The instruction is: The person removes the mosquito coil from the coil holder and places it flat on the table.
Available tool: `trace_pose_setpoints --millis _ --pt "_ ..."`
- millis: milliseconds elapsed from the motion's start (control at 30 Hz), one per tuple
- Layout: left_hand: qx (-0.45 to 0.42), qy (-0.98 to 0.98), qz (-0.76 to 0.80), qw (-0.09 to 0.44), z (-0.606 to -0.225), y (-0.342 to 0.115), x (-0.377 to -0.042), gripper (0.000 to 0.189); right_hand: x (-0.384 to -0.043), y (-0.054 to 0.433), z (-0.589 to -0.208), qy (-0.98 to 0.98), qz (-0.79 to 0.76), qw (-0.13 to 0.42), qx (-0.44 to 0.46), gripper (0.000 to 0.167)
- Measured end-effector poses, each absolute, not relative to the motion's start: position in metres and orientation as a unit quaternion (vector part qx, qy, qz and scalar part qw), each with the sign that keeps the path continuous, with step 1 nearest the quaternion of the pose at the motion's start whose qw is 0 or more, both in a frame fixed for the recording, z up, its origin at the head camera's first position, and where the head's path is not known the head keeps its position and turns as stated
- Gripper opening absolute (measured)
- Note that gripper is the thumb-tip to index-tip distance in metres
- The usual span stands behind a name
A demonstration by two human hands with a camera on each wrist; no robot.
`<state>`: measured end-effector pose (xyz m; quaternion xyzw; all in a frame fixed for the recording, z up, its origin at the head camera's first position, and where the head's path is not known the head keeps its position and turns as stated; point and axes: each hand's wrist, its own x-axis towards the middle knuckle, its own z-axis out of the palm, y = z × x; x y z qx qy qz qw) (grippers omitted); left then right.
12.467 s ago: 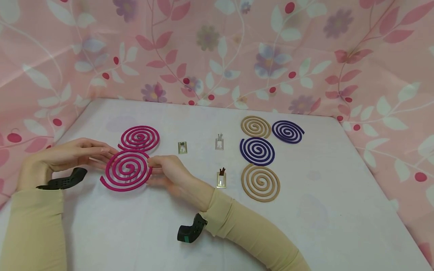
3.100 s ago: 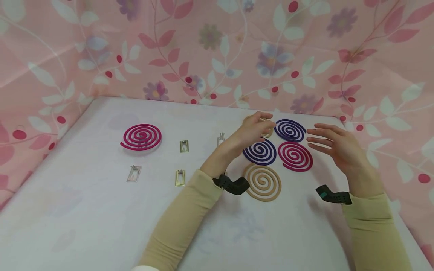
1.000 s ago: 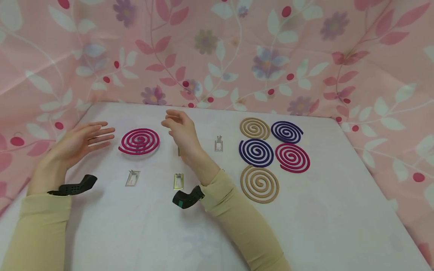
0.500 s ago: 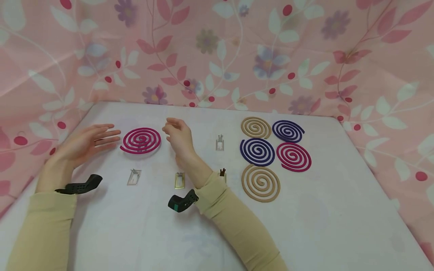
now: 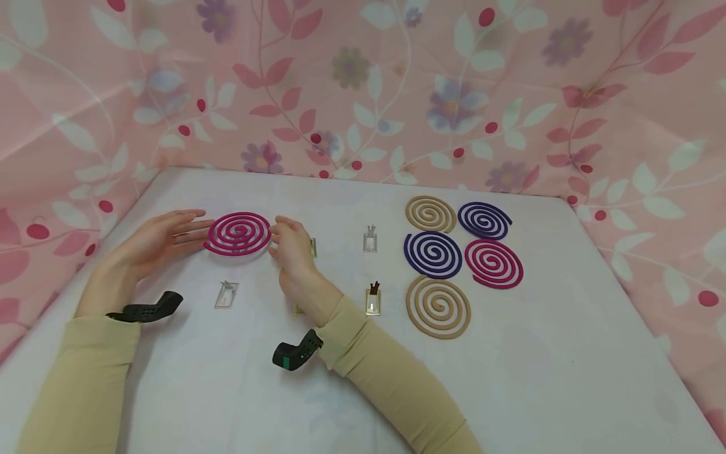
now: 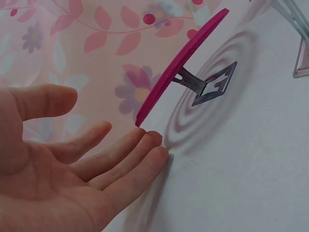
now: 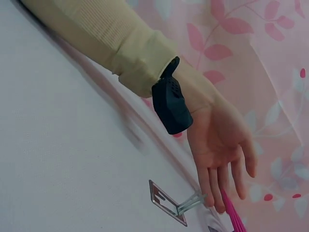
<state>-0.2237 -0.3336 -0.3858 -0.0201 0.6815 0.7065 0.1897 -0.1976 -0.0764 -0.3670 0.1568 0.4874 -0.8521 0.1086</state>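
A pink mosquito coil [image 5: 241, 231] sits raised on a small metal stand [image 6: 192, 82] at the left of the table. My left hand [image 5: 155, 244] is at its left edge, palm turned inward and fingers extended. In the left wrist view, those fingertips lie right at the coil's lower rim, with the thumb apart. My right hand [image 5: 296, 257] is at the opposite edge, its fingertips right at the rim. The right wrist view shows these fingers mostly straight, beside a sliver of the pink coil [image 7: 232, 212]. Neither hand is curled round the coil.
At the right lie two tan coils [image 5: 438, 307], two purple coils [image 5: 433, 253] and another pink coil [image 5: 493, 263], close together. Bare metal stands include a tilted one [image 5: 227, 295] in front of the raised coil and a brass-coloured one [image 5: 372, 302]. A floral curtain [image 5: 363, 88] hangs behind.
Earlier, a nearer pink coil was moved from between my hands to the group at right, leaving its stand bare. Both hands then returned left and have closed in on the remaining raised coil.
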Motion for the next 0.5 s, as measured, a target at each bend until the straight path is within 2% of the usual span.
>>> trace_pose_setpoints --millis 100,233,433,500 --pt "-0.02 0.669 0.718 0.19 -0.387 -0.33 -0.224 0.027 -0.197 -0.077 -0.369 0.468 -0.861 0.115 0.163 0.033" --pt "-0.026 0.66 0.726 0.194 -0.388 -0.328 -0.225 0.02 -0.196 -0.078 -0.372 0.448 -0.87 0.124 0.164 0.036" --pt "-0.043 0.669 0.713 0.205 -0.393 -0.327 -0.227 0.042 -0.199 -0.078 -0.379 0.423 -0.875 0.161 0.172 0.051" --pt "-0.042 0.666 0.716 0.206 -0.394 -0.327 -0.227 0.04 -0.2 -0.077 -0.38 0.415 -0.877 0.17 0.174 0.055"
